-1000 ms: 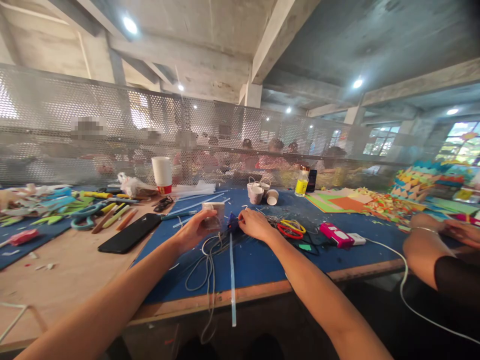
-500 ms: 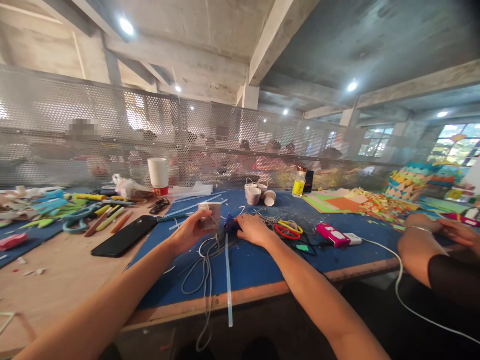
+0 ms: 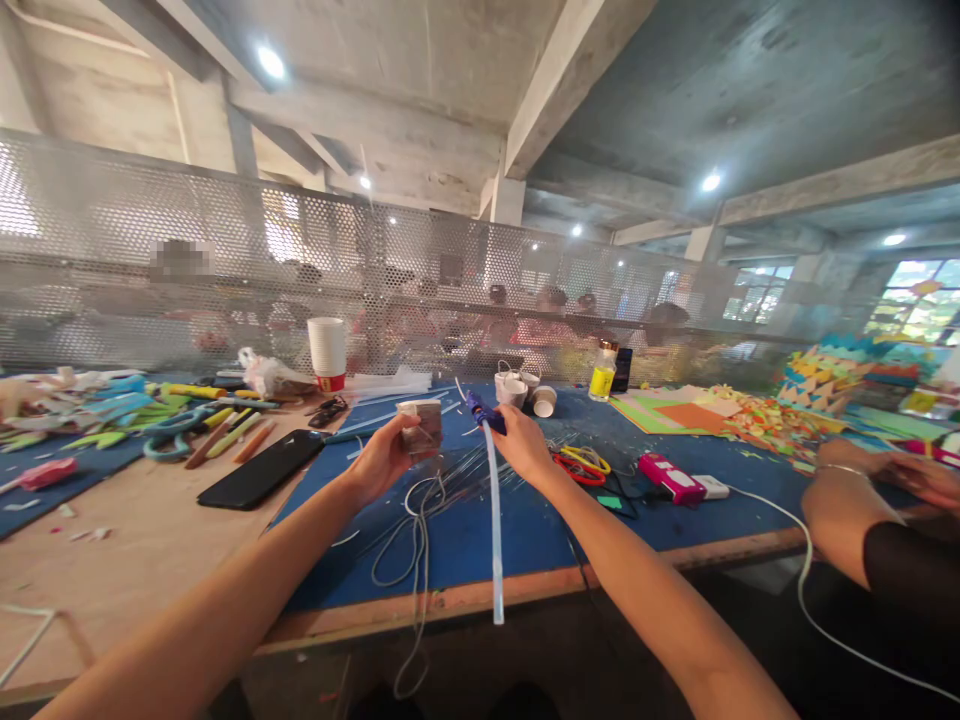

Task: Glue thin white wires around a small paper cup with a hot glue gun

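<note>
My left hand [image 3: 386, 455] is closed around a small cup [image 3: 421, 425] that looks wrapped in grey cord, held above the blue mat [image 3: 442, 560]. My right hand [image 3: 521, 445] grips a dark blue glue gun [image 3: 480, 408], its nozzle angled up and to the left. Out of the gun's back a long translucent glue stick [image 3: 495, 530] runs toward me and past the table edge. Grey cord [image 3: 418, 545] hangs in loops beneath the cup and over the edge. Several small cups [image 3: 511, 388] stand behind the gun, one lying on its side.
At left lie a black phone [image 3: 261, 468], scissors [image 3: 176, 432] and markers; a paper cup stack [image 3: 327, 352] stands behind. To the right are a pink device [image 3: 670, 478], a yellow-labelled bottle [image 3: 602, 372] and paper scraps [image 3: 765, 425]. A co-worker's arm [image 3: 844, 510] rests at far right.
My right hand has lifted the glue gun off the mat, swinging the glue stick rightward. My left hand still holds the cup, now turned more upright. The view has shifted slightly.
</note>
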{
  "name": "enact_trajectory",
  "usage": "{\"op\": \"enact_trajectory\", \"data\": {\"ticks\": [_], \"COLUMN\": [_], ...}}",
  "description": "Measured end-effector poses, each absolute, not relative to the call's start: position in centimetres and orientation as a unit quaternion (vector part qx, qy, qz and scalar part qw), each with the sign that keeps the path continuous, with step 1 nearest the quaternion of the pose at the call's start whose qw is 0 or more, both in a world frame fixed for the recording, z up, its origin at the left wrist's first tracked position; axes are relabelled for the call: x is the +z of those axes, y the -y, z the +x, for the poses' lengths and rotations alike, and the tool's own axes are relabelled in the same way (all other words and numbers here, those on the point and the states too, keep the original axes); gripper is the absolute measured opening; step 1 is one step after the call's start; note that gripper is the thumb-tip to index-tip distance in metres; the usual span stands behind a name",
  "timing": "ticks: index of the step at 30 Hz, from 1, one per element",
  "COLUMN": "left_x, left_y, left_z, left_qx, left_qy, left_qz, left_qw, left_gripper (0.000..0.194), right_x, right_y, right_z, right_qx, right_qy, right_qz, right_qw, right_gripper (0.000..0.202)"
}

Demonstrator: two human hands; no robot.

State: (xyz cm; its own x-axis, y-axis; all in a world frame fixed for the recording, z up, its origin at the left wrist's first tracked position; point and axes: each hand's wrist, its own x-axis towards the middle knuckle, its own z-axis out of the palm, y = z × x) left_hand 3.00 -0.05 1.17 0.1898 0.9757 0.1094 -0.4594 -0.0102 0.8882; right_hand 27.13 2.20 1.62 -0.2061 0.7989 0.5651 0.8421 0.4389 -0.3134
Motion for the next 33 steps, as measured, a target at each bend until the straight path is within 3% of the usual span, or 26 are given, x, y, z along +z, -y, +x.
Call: {"op": "enact_trajectory", "data": {"ticks": [6,12,19,25,33], "left_x": [1.2,1.1,1.3,1.4,1.4], "left_y": [0.3,0.2,0.2,0.8,1.1], "left_z": [3.2,3.2,2.8,2.7,3.2], "left_qx": [0.558,0.557,0.533,0.497,0.464], "left_qy": [-0.311,-0.308,-0.285,-0.224,-0.228], "left_qz": [0.430,0.431,0.430,0.450,0.450], "left_qw": [0.638,0.640,0.671,0.707,0.728], "left_gripper": [0.029,0.026,0.039,0.045,0.047], "right_x": [1.7,1.5,1.3,1.1,1.2], "right_y": [-1.2,0.2,-1.2,-1.5,-1.2], "right_z": [26.1,25.0,26.4,25.9,25.3], "right_qx": [0.167,0.243,0.172,0.341,0.382], "right_qy": [0.777,0.775,0.741,0.721,0.688], "right_qz": [-0.360,-0.326,-0.366,-0.335,-0.308], "right_qw": [0.488,0.484,0.537,0.502,0.535], "right_gripper": [0.034,0.039,0.039,0.049,0.048]}}
